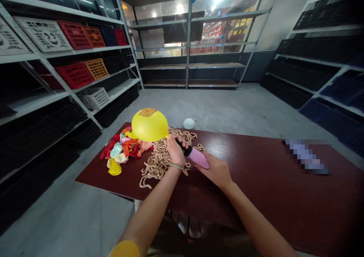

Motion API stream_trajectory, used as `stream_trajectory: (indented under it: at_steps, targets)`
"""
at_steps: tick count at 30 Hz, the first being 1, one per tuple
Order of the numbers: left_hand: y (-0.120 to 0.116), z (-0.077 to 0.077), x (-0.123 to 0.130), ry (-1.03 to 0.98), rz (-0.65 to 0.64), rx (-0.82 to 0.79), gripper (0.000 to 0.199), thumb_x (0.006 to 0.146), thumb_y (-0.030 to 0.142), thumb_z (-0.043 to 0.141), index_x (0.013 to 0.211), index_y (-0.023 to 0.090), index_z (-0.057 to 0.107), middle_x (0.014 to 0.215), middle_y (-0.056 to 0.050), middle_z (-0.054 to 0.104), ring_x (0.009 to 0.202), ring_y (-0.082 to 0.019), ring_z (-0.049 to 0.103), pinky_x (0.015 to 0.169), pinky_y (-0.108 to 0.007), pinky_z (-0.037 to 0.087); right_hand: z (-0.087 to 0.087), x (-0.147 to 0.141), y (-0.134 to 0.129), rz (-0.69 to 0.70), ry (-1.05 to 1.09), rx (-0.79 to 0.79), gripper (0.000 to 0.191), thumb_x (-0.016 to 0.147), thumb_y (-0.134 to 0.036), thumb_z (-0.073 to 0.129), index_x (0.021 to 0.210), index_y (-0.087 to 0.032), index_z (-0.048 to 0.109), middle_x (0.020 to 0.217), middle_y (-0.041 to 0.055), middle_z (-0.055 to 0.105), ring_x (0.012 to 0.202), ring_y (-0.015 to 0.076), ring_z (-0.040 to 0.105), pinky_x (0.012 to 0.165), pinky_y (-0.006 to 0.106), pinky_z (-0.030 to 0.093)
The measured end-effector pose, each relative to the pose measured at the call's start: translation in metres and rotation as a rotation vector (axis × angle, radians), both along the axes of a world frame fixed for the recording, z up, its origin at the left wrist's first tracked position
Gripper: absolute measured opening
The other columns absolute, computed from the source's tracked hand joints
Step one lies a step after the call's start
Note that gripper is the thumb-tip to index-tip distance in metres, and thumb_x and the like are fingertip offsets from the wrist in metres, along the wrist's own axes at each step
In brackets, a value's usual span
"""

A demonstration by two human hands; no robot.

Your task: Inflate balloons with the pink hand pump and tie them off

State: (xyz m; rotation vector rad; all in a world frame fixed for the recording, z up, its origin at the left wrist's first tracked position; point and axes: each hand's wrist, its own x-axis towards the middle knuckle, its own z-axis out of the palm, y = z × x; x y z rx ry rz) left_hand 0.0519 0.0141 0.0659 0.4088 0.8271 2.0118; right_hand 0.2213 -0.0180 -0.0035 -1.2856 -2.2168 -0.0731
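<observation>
- Balloon (149, 124), yellow, inflated and round, with a brownish patch on top: we logged it above the table, its neck meeting the pump's tip just beside the left hand (176, 152).
- Hand pump (197, 157), pink barrel, black nozzle (180, 144): we found it tilted, its lower end near the table top.
- Left hand: we saw its fingers clamped together around the nozzle and the balloon's neck; a thin band (176, 166) circled the wrist.
- Right hand (214, 170): its fingers lay together over the barrel's end; we could not tell whether they gripped it.
- Deflated balloons (122, 149), mixed colours, lay heaped left of the hands, beside a tangle of tan cord (162, 159).
- Table (284, 196), dark red wood, bore these, plus one pixelated object (305, 156) at right.
- Risks, as we judged them: a loosened left grip could let the neck slip and the air escape; overfilling could burst the balloon; the tilted pump could slide; cord could snag the fingers.
</observation>
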Motion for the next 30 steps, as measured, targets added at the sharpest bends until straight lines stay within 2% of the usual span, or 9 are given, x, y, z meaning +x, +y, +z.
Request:
stream_trajectory:
  at_steps: [2, 4, 8, 11, 15, 19, 22, 25, 30]
  targets:
    - [0.003, 0.001, -0.002, 0.036, -0.031, -0.011, 0.027, 0.092, 0.043, 0.051, 0.079, 0.022, 0.04, 0.059, 0.006, 0.042, 0.04, -0.008, 0.04, 0.04, -0.023, 0.033, 0.001, 0.005, 0.002, 0.007, -0.022, -0.005, 0.05, 0.088, -0.054, 0.057, 0.129, -0.024, 0.057, 0.107, 0.0063, 0.073, 0.085, 0.0222, 0.07, 0.07, 0.031, 0.047]
    - [0.009, 0.008, -0.024, 0.061, -0.033, -0.018, 0.023, 0.094, 0.037, 0.047, 0.078, 0.022, 0.038, 0.058, 0.006, 0.041, 0.041, -0.008, 0.04, 0.041, -0.024, 0.032, 0.004, 0.009, 0.005, 0.015, -0.05, -0.012, 0.053, 0.088, -0.055, 0.057, 0.132, -0.025, 0.055, 0.106, 0.0065, 0.073, 0.084, 0.0223, 0.069, 0.07, 0.031, 0.047]
    - [0.026, 0.031, -0.08, 0.032, 0.072, -0.013, 0.016, 0.092, 0.03, 0.046, 0.081, 0.022, 0.038, 0.059, 0.007, 0.039, 0.041, -0.008, 0.038, 0.042, -0.023, 0.029, 0.01, 0.016, 0.008, 0.018, -0.062, 0.003, 0.056, 0.088, -0.055, 0.058, 0.135, -0.024, 0.054, 0.104, 0.0074, 0.073, 0.085, 0.0226, 0.069, 0.073, 0.031, 0.047]
    - [0.031, 0.033, -0.09, 0.017, 0.11, -0.005, 0.016, 0.091, 0.03, 0.046, 0.081, 0.023, 0.036, 0.059, 0.007, 0.037, 0.04, -0.007, 0.035, 0.042, -0.023, 0.026, 0.011, 0.015, 0.006, 0.005, -0.076, 0.033, 0.053, 0.089, -0.054, 0.057, 0.131, -0.022, 0.056, 0.101, 0.0083, 0.073, 0.083, 0.0229, 0.069, 0.071, 0.031, 0.046]
    - [0.023, 0.01, -0.053, -0.023, 0.047, -0.009, 0.02, 0.09, 0.035, 0.051, 0.082, 0.023, 0.037, 0.06, 0.007, 0.038, 0.042, -0.006, 0.037, 0.042, -0.022, 0.027, 0.014, 0.0, -0.001, -0.043, -0.081, 0.021, 0.048, 0.087, -0.051, 0.06, 0.124, -0.021, 0.059, 0.1, 0.008, 0.073, 0.079, 0.0232, 0.069, 0.065, 0.03, 0.044]
    - [0.011, -0.012, -0.017, -0.036, -0.034, -0.081, 0.026, 0.089, 0.041, 0.053, 0.079, 0.022, 0.038, 0.06, 0.007, 0.04, 0.04, -0.006, 0.037, 0.04, -0.02, 0.029, 0.029, -0.013, -0.012, -0.052, -0.128, -0.118, 0.051, 0.088, -0.052, 0.059, 0.129, -0.022, 0.055, 0.104, 0.009, 0.072, 0.084, 0.0238, 0.069, 0.064, 0.029, 0.043]
    - [0.008, -0.025, -0.018, -0.077, -0.096, -0.13, 0.028, 0.088, 0.039, 0.055, 0.077, 0.022, 0.037, 0.058, 0.007, 0.04, 0.039, -0.006, 0.037, 0.039, -0.019, 0.03, 0.039, 0.001, -0.03, 0.056, -0.243, -0.217, 0.061, 0.091, -0.046, 0.055, 0.146, -0.023, 0.04, 0.105, 0.0085, 0.069, 0.087, 0.0234, 0.068, 0.065, 0.028, 0.043]
    - [0.01, -0.038, -0.031, -0.116, -0.152, -0.135, 0.026, 0.09, 0.037, 0.053, 0.077, 0.022, 0.037, 0.057, 0.007, 0.039, 0.039, -0.006, 0.037, 0.038, -0.018, 0.029, 0.042, 0.028, -0.058, 0.098, -0.34, -0.287, 0.069, 0.094, -0.037, 0.052, 0.155, -0.033, 0.021, 0.102, 0.0049, 0.066, 0.081, 0.0205, 0.068, 0.063, 0.026, 0.042]
    - [0.012, -0.057, -0.041, -0.221, -0.196, -0.18, 0.024, 0.092, 0.033, 0.052, 0.078, 0.022, 0.036, 0.057, 0.008, 0.038, 0.038, -0.006, 0.035, 0.038, -0.018, 0.026, 0.048, 0.042, -0.091, 0.06, -0.441, -0.34, 0.066, 0.094, -0.033, 0.053, 0.152, -0.044, 0.026, 0.108, 0.0056, 0.063, 0.076, 0.0203, 0.068, 0.059, 0.026, 0.041]
